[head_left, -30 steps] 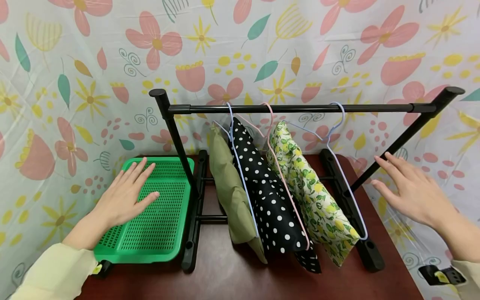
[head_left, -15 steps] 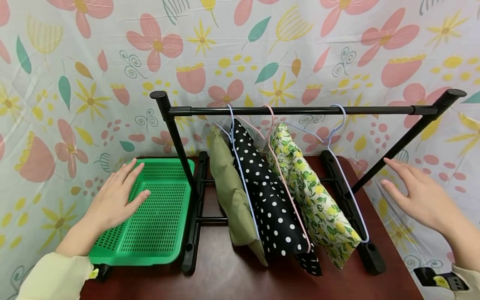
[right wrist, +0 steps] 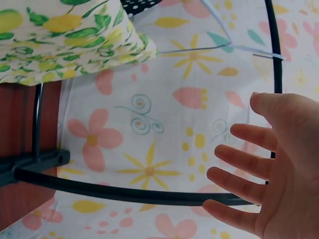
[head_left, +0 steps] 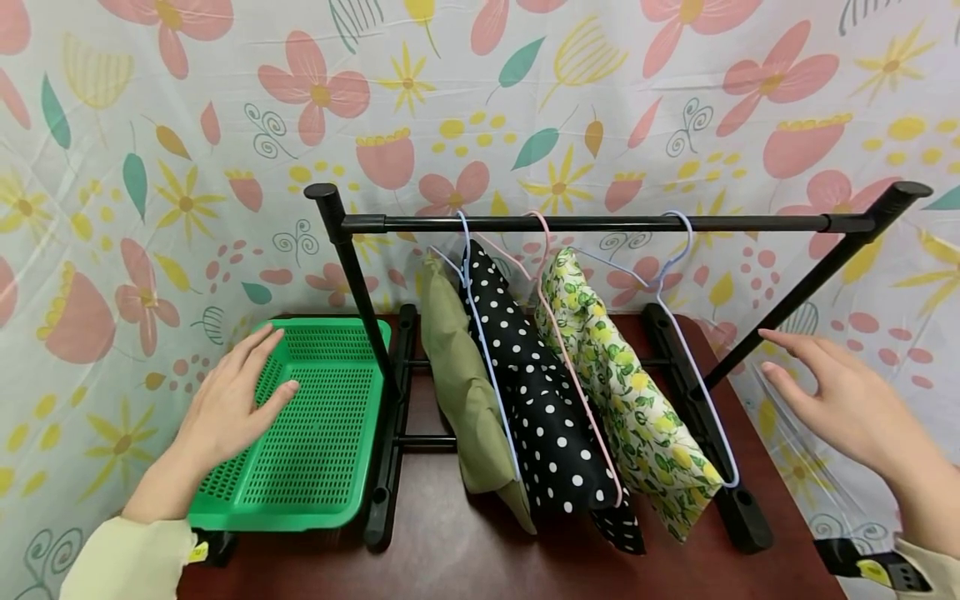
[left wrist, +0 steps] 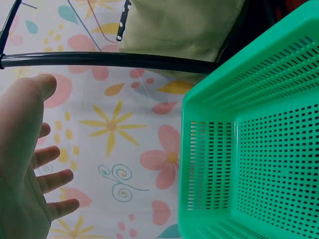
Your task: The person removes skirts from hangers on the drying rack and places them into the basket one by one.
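Observation:
My left hand (head_left: pixel 232 404) hovers over the left side of a green plastic basket (head_left: pixel 311 517), fingers extended and holding nothing. On the other side, my right hand (head_left: pixel 843 400) is held in the air beside the right post of a black garment rack (head_left: pixel 600 223), also with nothing in it. Three hangers hang on the rack's bar: a blue hanger (head_left: pixel 487 358) with olive cloth (head_left: pixel 457 383), a pink hanger (head_left: pixel 573 375) with black polka-dot cloth (head_left: pixel 555 425), and another blue hanger (head_left: pixel 697 375) with lemon-print cloth (head_left: pixel 637 387). In the right wrist view, the lemon-print cloth (right wrist: pixel 65 45) shows at upper left.
The rack's feet (head_left: pixel 382 500) stand on a dark red-brown table (head_left: pixel 465 567), with the basket close against the left foot. A floral curtain (head_left: pixel 225 100) closes off the back and both sides.
Both hands have drawn slightly outward from the rack, the left hand leftward and the right hand rightward. The view has shifted a little. The cloths and hangers have stayed in place.

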Available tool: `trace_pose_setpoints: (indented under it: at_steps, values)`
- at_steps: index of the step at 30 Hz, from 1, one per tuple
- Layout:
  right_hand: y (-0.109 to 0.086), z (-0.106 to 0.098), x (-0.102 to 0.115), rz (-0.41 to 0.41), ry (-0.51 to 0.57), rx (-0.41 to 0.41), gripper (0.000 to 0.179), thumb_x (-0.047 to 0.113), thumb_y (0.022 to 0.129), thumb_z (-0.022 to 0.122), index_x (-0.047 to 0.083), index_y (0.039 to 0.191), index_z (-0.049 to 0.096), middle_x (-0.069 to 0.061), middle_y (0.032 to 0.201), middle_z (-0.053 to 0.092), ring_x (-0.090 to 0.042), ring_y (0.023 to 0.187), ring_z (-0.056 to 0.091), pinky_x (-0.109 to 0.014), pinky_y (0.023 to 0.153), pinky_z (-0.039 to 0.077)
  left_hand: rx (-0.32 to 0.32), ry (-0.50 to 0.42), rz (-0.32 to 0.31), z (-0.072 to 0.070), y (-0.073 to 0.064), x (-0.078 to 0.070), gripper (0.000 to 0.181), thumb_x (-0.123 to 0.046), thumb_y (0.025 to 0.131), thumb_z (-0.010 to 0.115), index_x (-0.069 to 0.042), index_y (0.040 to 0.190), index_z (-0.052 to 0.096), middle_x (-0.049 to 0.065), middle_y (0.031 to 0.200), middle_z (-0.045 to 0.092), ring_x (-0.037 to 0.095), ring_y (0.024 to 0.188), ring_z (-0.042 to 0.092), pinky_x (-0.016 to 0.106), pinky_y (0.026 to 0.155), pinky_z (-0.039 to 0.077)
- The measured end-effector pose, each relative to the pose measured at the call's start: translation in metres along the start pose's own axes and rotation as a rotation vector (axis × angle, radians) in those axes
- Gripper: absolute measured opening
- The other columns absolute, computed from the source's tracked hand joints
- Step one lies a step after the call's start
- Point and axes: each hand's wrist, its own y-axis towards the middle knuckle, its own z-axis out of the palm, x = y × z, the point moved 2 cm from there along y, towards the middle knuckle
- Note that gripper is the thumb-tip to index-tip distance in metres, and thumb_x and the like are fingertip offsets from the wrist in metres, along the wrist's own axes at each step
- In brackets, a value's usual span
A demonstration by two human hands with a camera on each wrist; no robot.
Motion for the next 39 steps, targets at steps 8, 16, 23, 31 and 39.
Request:
trace_pose_setpoints:
  at_steps: [8,16,23,31,39]
  values:
    - [0.004,-0.005,0.015,-0.052,0.021,-0.034,0.045,0.023,0.095,0.051,-0.001,0.133,0.043,-0.028,0.116,0.054,-0.044,0.091,0.055,-0.057,0.067,0.043,-0.037,-0.048,0.004,0.008,-0.003,0.003,0.066,-0.028,0.088,0.060,-0.021,0.145,0.029,0.013,0.146,0.030,0.044,0.124,0.034,0.064,0.090,0.028]
    - [0.008,-0.011,0.028,-0.056,0.038,-0.077,0.039,0.021,0.094,0.053,-0.001,0.127,0.050,-0.026,0.113,0.056,-0.045,0.080,0.061,-0.056,0.061,0.046,-0.072,-0.076,0.022,0.015,0.000,0.003,0.064,-0.027,0.087,0.062,-0.019,0.144,0.032,0.015,0.144,0.033,0.043,0.125,0.034,0.063,0.092,0.027]
    - [0.011,-0.016,0.040,-0.073,0.042,-0.114,0.035,0.019,0.092,0.056,0.003,0.123,0.055,-0.023,0.102,0.061,-0.039,0.071,0.063,-0.055,0.058,0.046,-0.101,-0.073,0.031,0.015,0.003,0.002,0.061,-0.026,0.088,0.060,-0.017,0.143,0.034,0.016,0.141,0.036,0.043,0.122,0.036,0.062,0.091,0.028]
    - [0.019,-0.021,0.060,-0.168,0.005,-0.178,0.032,0.012,0.086,0.063,0.009,0.118,0.060,-0.009,0.089,0.064,-0.027,0.065,0.062,-0.034,0.051,0.047,-0.168,-0.099,0.064,0.016,0.008,-0.003,0.058,-0.020,0.085,0.064,-0.009,0.138,0.041,0.017,0.136,0.041,0.041,0.118,0.041,0.059,0.090,0.031]
    - [0.026,-0.024,0.074,-0.221,0.006,-0.222,0.029,0.011,0.085,0.064,0.010,0.114,0.063,-0.004,0.081,0.063,-0.020,0.065,0.058,-0.027,0.050,0.042,-0.213,-0.124,0.070,0.019,0.013,-0.007,0.056,-0.017,0.085,0.064,-0.009,0.136,0.043,0.016,0.133,0.043,0.039,0.115,0.043,0.057,0.087,0.033]
